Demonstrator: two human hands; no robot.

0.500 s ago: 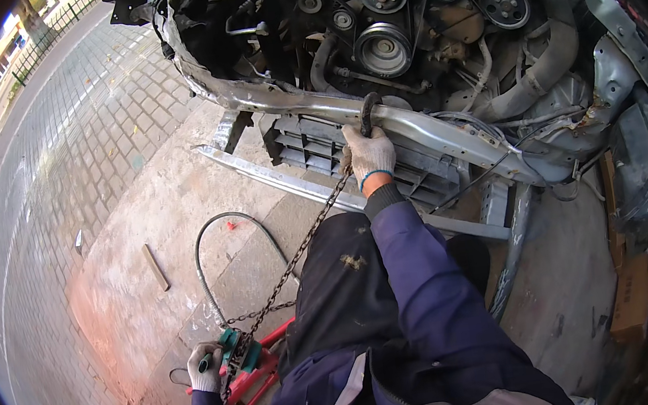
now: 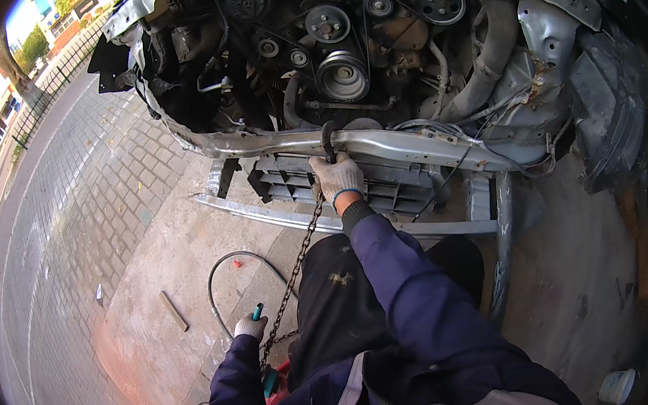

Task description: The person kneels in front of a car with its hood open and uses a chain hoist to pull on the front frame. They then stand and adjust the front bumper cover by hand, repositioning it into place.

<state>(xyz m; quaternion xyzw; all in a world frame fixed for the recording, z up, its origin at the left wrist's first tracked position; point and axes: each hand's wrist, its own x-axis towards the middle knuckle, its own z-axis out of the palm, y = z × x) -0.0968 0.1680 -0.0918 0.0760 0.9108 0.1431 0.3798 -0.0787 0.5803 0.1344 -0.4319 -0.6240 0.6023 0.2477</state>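
My right hand (image 2: 340, 178), in a white knit glove, is closed around the shank of a dark metal hook (image 2: 328, 139). The hook's curved end lies over the silver front crossmember (image 2: 236, 142) of a stripped car. From below that hand a rusty chain (image 2: 297, 262) slants down left to a teal chain hoist (image 2: 270, 382), mostly hidden by my left sleeve and jacket. My left hand (image 2: 251, 327), gloved too, is closed on a lever handle with a teal grip (image 2: 258, 311) sticking out above the fist. Red metal parts (image 2: 282, 386) show beside the hoist.
The exposed engine (image 2: 343, 77) with belts and pulleys fills the far side. A black grille (image 2: 289, 181) and a silver lower bar (image 2: 277, 219) sit below the crossmember. A black hose (image 2: 225, 257) loops on the concrete, near a wooden strip (image 2: 174, 311). A white tub (image 2: 618, 386) stands at lower right.
My left hand has moved up and forward, swinging the teal-gripped lever away from the hoist body. My right hand stays on the hook at the crossmember. The view has shifted.
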